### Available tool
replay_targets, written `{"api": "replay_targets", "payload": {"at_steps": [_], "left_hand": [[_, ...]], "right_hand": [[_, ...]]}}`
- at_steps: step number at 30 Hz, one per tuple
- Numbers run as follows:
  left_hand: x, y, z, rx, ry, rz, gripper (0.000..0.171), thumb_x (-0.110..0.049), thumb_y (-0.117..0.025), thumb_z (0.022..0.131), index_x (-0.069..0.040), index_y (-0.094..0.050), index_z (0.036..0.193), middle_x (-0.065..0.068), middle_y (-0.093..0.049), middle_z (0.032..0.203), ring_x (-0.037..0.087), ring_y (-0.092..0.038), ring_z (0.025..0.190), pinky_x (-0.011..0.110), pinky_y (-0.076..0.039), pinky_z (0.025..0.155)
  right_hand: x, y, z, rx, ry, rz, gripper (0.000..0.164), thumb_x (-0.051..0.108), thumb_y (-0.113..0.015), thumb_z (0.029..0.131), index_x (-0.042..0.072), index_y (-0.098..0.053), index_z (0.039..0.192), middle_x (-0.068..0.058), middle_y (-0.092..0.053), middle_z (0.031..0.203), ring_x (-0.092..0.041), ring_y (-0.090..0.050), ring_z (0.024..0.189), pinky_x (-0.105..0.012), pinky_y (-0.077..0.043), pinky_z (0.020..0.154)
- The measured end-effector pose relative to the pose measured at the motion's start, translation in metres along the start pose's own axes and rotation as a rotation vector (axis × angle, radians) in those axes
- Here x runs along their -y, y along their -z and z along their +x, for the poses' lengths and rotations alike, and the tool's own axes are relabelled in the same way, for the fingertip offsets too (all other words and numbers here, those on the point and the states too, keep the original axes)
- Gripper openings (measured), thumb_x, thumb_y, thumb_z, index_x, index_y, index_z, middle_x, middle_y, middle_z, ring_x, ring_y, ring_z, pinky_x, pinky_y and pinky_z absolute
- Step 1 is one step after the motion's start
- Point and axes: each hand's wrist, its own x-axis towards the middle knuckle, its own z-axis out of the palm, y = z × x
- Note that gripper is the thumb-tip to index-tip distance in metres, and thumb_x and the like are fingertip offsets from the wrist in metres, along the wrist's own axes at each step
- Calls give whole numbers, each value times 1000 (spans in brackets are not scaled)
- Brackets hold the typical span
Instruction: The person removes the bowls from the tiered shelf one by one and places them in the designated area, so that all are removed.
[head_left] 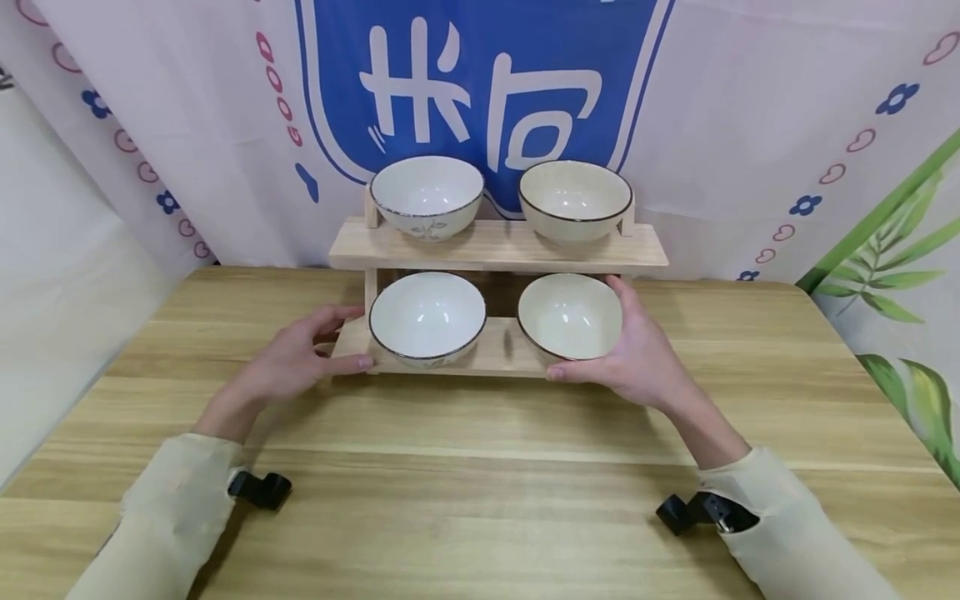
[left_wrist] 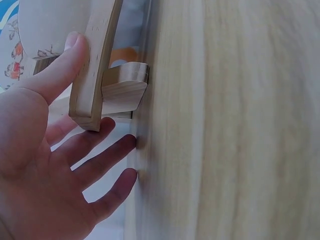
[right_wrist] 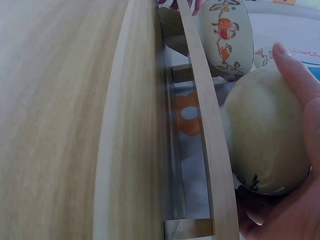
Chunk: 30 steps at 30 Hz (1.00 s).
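Note:
A two-tier wooden rack [head_left: 498, 248] stands at the back of the table with two bowls on each shelf. My left hand [head_left: 288, 358] is at the left end of the lower shelf, thumb along its front and the other fingers spread around the end, as the left wrist view shows at the board [left_wrist: 95, 70]. My right hand [head_left: 648, 358] holds the cream bowl [head_left: 570, 317] at the lower right, its thumb at the front rim and fingers round the far right side. In the right wrist view this bowl [right_wrist: 267, 130] sits within the hand's curve. Beside it rests a white dark-rimmed bowl [head_left: 427, 315].
On the upper shelf are a white bowl [head_left: 427, 192] with a leaf pattern and a cream bowl [head_left: 576, 196]. A printed curtain [head_left: 720, 125] hangs right behind the rack. The wood-grain table [head_left: 480, 483] extends in front.

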Motion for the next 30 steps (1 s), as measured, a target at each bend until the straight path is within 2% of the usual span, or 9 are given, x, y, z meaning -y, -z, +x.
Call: {"api": "replay_targets", "payload": {"at_steps": [11, 22, 30], "left_hand": [[1, -1, -1, -5, 14, 10, 93, -54, -81, 93, -14, -38, 166, 23, -43, 167, 46, -45, 150, 65, -44, 119], [2, -1, 0, -7, 9, 7, 93, -53, -81, 93, -15, -38, 166, 23, -40, 169, 46, -43, 152, 65, -43, 120], [0, -1, -1, -6, 9, 12, 94, -54, -81, 93, -14, -37, 166, 23, -39, 170, 47, -43, 152, 65, -43, 120]], "right_hand": [[-2, -3, -1, -19, 15, 23, 149, 49, -104, 65, 15, -7, 173, -27, -37, 167, -47, -43, 150, -70, -36, 123], [-7, -7, -1, -62, 51, 31, 137, 45, -102, 68, 14, -17, 171, -24, -45, 160, -42, -53, 141, -64, -46, 117], [-8, -10, -3, -34, 110, 58, 134, 38, -104, 66, 13, -22, 169, -21, -47, 158, -41, -58, 135, -61, -51, 113]]}}
